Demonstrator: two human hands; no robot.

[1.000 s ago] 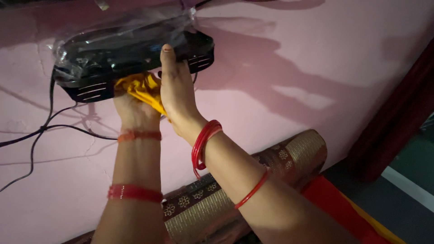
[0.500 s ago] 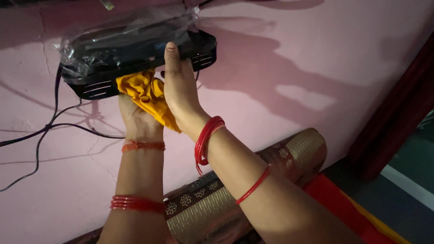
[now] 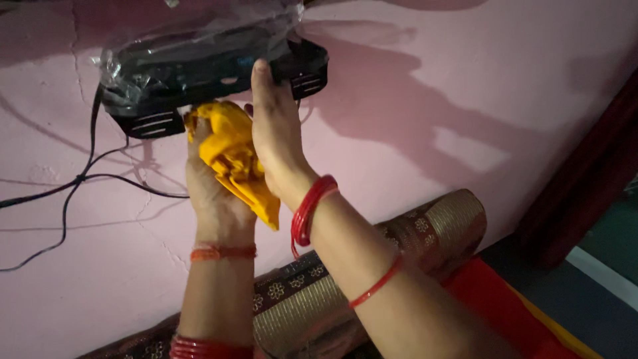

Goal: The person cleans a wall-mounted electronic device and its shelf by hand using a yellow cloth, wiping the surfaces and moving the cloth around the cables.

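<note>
Pink wall (image 3: 465,100) | black cables (image 3: 80,179) | rolled brown-gold mat (image 3: 425,233)

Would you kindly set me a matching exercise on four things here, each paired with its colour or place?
1. cloth
2. box
3. bangles
4. rolled mat

a. black, in clear plastic on the pink wall
b. red, on the right wrist
c. yellow, bunched in the left hand
d. brown and gold, lying below the arms

Pairs: 1-c, 2-a, 3-b, 4-d

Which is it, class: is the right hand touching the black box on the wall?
Touching: the head view shows the right hand pressed flat against the black box.
</note>
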